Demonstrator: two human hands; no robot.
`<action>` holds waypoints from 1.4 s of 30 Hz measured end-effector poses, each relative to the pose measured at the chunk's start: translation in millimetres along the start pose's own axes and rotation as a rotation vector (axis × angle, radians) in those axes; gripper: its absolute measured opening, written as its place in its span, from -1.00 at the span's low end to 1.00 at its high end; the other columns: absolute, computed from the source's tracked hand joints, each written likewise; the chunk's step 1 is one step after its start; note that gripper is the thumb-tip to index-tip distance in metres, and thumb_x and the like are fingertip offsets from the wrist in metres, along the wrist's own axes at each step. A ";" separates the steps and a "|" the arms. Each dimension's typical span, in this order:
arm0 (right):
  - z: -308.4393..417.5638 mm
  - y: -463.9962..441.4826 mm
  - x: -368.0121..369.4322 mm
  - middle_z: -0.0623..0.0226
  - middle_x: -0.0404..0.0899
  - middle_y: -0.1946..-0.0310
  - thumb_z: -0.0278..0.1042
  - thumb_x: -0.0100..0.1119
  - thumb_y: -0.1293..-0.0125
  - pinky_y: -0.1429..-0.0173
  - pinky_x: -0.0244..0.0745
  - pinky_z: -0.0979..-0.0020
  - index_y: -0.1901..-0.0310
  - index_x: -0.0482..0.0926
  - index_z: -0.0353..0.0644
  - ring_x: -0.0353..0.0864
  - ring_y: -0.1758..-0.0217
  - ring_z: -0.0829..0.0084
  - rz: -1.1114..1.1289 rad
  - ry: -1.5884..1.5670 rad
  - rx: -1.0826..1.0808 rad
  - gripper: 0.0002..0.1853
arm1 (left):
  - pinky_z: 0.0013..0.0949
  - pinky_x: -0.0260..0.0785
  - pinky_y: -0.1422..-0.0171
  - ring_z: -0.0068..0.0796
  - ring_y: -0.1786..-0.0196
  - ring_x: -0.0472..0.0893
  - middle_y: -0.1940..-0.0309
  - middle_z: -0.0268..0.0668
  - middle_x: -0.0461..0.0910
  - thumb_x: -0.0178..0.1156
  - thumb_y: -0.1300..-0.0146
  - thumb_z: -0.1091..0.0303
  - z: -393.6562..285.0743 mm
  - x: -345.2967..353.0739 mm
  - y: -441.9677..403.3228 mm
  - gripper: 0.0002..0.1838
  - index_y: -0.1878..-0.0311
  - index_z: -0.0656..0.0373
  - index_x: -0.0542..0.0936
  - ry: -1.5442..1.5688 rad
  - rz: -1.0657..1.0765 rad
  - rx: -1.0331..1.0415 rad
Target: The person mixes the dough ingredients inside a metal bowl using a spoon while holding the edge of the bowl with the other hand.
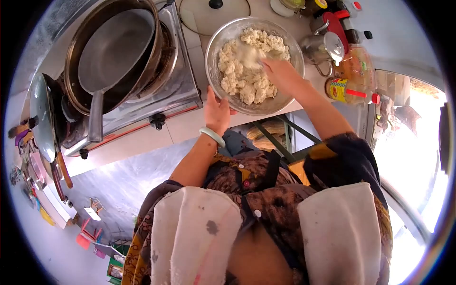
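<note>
Gripping the metal bowl (pixel 295 58) at its near-left side, the left hand (pixel 217 114) has thumb against wall, fingers partly hidden. The right hand (pixel 284 78) curls over the bowl; blurred, cannot tell its hold. Inside the bowl, clumpy dough (pixel 251 88): likely soft, sticky; bowl rim the surest hold.

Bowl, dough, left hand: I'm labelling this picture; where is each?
Bowl (pixel 213 61), head view: inner wall, left side.
Dough (pixel 252 90), head view: lower lumps.
Left hand (pixel 217 113), head view: middle of the hand.
</note>
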State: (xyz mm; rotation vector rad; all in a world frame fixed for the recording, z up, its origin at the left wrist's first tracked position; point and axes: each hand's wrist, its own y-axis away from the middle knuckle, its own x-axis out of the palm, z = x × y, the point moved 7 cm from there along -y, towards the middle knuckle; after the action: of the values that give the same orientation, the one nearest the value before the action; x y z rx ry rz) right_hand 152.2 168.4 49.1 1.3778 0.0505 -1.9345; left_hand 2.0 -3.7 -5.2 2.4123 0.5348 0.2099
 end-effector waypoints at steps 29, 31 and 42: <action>-7.6 39.6 -28.5 -0.05 0.61 0.25 -0.29 -0.01 -0.36 0.02 0.49 0.06 -0.15 0.51 -0.04 0.62 0.14 -0.02 0.509 0.405 -0.123 -0.65 | -0.35 0.63 0.28 -0.46 0.31 0.59 0.15 -0.22 0.51 -0.09 -0.44 0.52 1.9 2.9 -1.9 -0.38 -0.50 0.15 -0.02 0.023 0.028 -0.036; -10.7 35.3 -19.7 -0.04 0.61 0.26 -0.29 0.00 -0.35 0.04 0.49 0.07 -0.15 0.52 -0.02 0.61 0.16 -0.02 0.497 0.403 -0.156 -0.65 | -0.36 0.64 0.29 -0.47 0.31 0.59 0.14 -0.22 0.50 -0.08 -0.44 0.52 7.8 2.5 -4.4 -0.37 -0.51 0.14 -0.03 0.023 0.048 -0.023; -4.3 -23.8 20.7 -0.04 0.64 0.31 -0.22 -0.13 -0.44 0.06 0.53 0.01 -0.19 0.51 0.00 0.64 0.25 -0.04 0.001 -0.036 -0.093 -0.64 | -0.36 0.63 0.29 -0.44 0.31 0.61 0.14 -0.19 0.54 -0.09 -0.44 0.52 10.5 2.8 -9.4 -0.37 -0.50 0.17 -0.05 -0.031 0.043 -0.058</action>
State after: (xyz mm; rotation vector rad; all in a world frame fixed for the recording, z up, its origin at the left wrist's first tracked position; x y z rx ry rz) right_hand 138.7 176.2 21.4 1.2817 0.1206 -1.9310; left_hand 4.4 -1.7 -19.2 2.3685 0.4572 0.2029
